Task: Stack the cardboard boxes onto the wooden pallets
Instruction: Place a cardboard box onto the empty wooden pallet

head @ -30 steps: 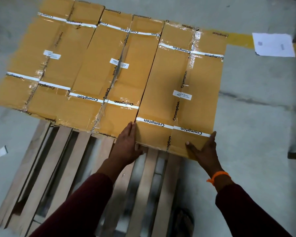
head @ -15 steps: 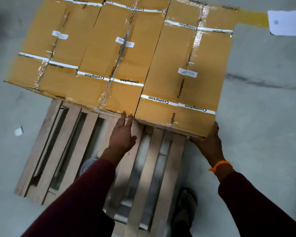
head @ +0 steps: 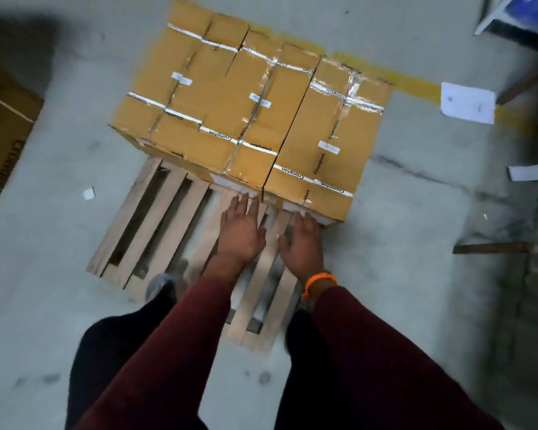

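Boxes [head: 249, 119]: three side by side on one pallet [head: 123, 218]; left grip [head: 241, 231], right grip [head: 302, 243] flat-fingered, holding nothing.

There are four cardboard boxes: three side by side at 12 o'clock, the left box [head: 168, 100], the middle box [head: 246, 116] and the right box [head: 330, 131], and a fourth box [head: 3, 128] apart at 9 o'clock. Beneath the three, the slats read as one wooden pallet [head: 121, 218], though its stepped near edge at 6 o'clock may mean two set together. White papers number three: a sheet [head: 468, 102] at 2 o'clock, a slip [head: 525, 172] at 3 o'clock and a scrap [head: 88, 193] at 9 o'clock; there are two hands, the left hand [head: 241, 231] and the right hand [head: 303, 243], and one orange wristband [head: 319, 280].
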A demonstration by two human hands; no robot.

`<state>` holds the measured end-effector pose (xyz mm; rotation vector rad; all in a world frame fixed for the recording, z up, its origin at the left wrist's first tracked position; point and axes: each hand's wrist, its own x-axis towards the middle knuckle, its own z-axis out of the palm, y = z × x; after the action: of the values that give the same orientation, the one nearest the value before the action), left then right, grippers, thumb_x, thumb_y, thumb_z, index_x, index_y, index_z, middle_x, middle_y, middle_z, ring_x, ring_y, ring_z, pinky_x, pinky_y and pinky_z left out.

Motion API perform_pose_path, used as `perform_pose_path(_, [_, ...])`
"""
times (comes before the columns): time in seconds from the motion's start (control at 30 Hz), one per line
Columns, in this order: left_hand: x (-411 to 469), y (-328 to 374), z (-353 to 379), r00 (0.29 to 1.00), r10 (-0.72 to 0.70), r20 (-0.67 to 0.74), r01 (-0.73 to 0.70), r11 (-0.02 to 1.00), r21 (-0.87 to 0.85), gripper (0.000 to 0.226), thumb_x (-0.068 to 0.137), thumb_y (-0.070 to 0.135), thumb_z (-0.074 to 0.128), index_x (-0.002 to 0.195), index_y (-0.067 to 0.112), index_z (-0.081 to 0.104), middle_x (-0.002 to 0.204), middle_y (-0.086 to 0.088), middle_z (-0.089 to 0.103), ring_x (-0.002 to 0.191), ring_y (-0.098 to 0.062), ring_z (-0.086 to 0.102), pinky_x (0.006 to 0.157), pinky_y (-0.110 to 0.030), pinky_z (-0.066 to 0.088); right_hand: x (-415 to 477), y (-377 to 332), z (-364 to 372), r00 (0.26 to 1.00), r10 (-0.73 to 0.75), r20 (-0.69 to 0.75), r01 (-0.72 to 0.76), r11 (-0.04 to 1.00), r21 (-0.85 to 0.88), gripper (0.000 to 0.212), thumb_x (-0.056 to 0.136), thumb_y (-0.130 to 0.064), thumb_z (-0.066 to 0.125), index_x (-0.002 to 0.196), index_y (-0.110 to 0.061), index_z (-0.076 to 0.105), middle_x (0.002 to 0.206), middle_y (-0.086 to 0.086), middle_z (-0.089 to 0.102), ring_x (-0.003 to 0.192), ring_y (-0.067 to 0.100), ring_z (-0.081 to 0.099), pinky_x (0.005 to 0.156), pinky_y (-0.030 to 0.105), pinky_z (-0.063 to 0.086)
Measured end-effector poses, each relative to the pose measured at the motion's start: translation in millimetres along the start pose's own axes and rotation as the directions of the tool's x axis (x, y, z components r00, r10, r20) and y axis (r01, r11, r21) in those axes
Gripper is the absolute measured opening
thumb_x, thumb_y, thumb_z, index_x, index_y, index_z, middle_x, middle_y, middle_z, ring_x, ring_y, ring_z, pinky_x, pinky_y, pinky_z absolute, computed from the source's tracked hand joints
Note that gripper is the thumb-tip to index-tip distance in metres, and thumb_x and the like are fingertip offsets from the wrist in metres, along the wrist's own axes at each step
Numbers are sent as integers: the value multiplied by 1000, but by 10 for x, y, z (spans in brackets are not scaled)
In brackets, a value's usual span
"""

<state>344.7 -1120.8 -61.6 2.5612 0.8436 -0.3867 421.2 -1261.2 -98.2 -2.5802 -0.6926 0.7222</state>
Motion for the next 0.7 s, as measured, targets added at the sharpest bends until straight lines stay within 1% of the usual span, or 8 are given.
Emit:
perform_pose_path(0.1, [-759,-195,-442,996,-68,-53,66,997,-41,72,98,34,53,161,14,23,166,-12,23,155,-32,15,123,-47,21,-531,-572,-272,999,-33,13,33,999,-7,71,101,-41,51,159,-8,26,166,16,24,154,34,18,123,41,9])
perform_pose_path(0.2, [-1460,-485,-651,989,-142,-46,137,986,-98,71,98,34,53,160,13,24,165,-14,26,154,-34,17,122,-49,22,-1021,-1068,-349,997,-75,20,74,996,41,70,103,-41,49,160,-10,22,168,13,18,156,31,12,125,41,12])
perform_pose_path(0.27, [-1841,-770,-709,988,-154,-30,148,980,-136,72,97,35,55,159,13,26,165,-13,28,154,-34,19,122,-49,23,-1316,-1376,-275,994,-108,29,107,994,21,68,105,-42,45,161,-12,20,169,11,15,156,29,9,125,39,10])
perform_pose_path(0.37, [-2332,-1342,-750,984,-179,-19,173,967,-186,72,97,37,56,159,13,27,164,-13,29,153,-33,20,123,-47,23,-1713,-1827,30,988,-149,31,150,987,-54,66,105,-42,44,160,-12,24,168,11,19,156,28,13,124,37,12])
perform_pose_path(0.5, [-2911,-2348,-966,976,-199,-89,168,946,-276,73,92,39,49,156,8,34,161,-17,35,151,-37,25,123,-48,23,-2184,-2705,662,988,-151,25,151,989,9,65,102,-32,54,156,-6,32,161,18,33,152,34,24,123,40,21])
perform_pose_path(0.57, [-3171,-2878,-1130,966,-235,-109,195,937,-289,76,88,40,47,155,7,35,160,-18,36,151,-39,26,123,-48,24,-2366,-3180,1012,980,-197,17,196,980,37,64,99,-26,59,153,-1,36,156,24,39,148,39,30,122,45,25])
perform_pose_path(0.6, [-3327,-3125,-1226,956,-268,-117,226,931,-288,75,89,38,50,155,7,35,160,-18,37,150,-39,26,123,-47,24,-2461,-3421,1171,974,-225,30,224,974,39,65,98,-26,60,153,-1,37,155,24,40,147,40,31,122,46,26])
perform_pose_path(0.7, [-3712,-3739,-1579,930,-312,-193,246,921,-303,71,94,34,57,155,6,35,159,-17,37,151,-38,26,124,-42,20,-2723,-4171,1413,944,-318,84,316,948,39,64,99,-27,59,153,-2,37,156,23,38,148,39,28,122,42,24])
